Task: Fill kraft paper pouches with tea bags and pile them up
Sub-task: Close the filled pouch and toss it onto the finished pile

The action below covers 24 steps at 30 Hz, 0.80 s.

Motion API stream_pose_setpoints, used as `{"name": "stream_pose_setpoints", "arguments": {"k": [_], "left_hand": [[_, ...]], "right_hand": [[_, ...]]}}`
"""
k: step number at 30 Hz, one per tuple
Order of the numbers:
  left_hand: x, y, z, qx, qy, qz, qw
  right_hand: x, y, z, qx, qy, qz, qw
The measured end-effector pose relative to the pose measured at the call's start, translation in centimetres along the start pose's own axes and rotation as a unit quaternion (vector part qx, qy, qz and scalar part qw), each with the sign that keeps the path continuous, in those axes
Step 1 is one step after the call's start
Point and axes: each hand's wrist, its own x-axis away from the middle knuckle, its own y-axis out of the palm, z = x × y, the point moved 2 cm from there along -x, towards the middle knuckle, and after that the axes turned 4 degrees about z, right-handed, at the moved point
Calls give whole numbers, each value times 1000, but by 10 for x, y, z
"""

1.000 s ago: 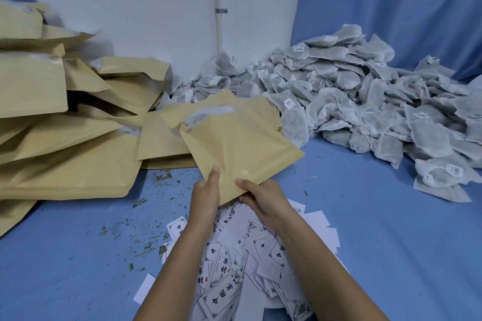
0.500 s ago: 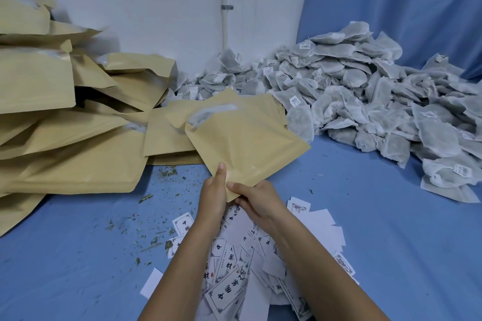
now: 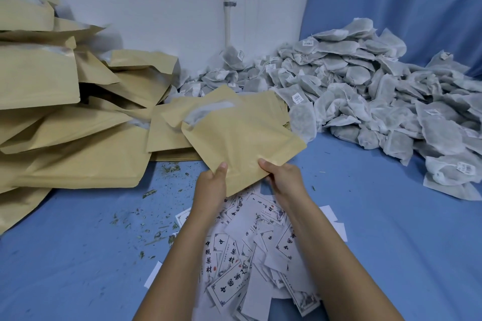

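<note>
I hold one kraft paper pouch (image 3: 242, 143) tilted above the blue cloth, its open mouth pointing up and left with white showing inside. My left hand (image 3: 212, 185) pinches its near left corner, thumb on top. My right hand (image 3: 283, 174) grips its near right edge. Under and behind it lies a flat stack of empty pouches (image 3: 167, 135). A tall pile of bulging pouches (image 3: 52, 122) fills the left side. A big heap of grey-white tea bags (image 3: 365, 96) covers the back right.
Printed white label cards (image 3: 250, 255) lie scattered under my forearms. Loose tea crumbs (image 3: 154, 227) dot the blue cloth (image 3: 391, 242) at left centre. A white wall with a pipe (image 3: 226, 8) and a blue curtain close off the back.
My right hand has slid along the pouch's near edge to the right, away from my left hand. The pouch stays in about the same place.
</note>
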Motion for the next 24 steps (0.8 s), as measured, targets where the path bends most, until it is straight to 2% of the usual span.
{"name": "stream_pose_setpoints", "arguments": {"k": [3,5,7,13,16,18,20,24], "left_hand": [[-4,-4,-1,-13,-14,13,1000],[-6,-7,-2,-17,-15,10,1000],[-8,-9,-4,-20,-9,-1,1000],[-11,-13,-5,-31,-31,-23,999],[-14,-16,-9,4,-62,-39,997],[-17,-17,-13,28,-72,-21,997],[-18,-18,-14,30,-45,17,998],[-20,-25,-10,12,52,62,997]], "right_hand": [[0,2,-3,-20,19,-25,999],[-4,-5,-10,-71,-15,9,997],[-8,-12,-14,-71,-46,52,995],[-13,-13,-13,-106,-6,37,994],[-17,-18,-14,-83,-38,68,994],[-18,-21,-13,-51,-45,82,994],[-18,-21,-11,-51,-35,81,995],[-14,-17,-11,-122,6,-6,992]]}}
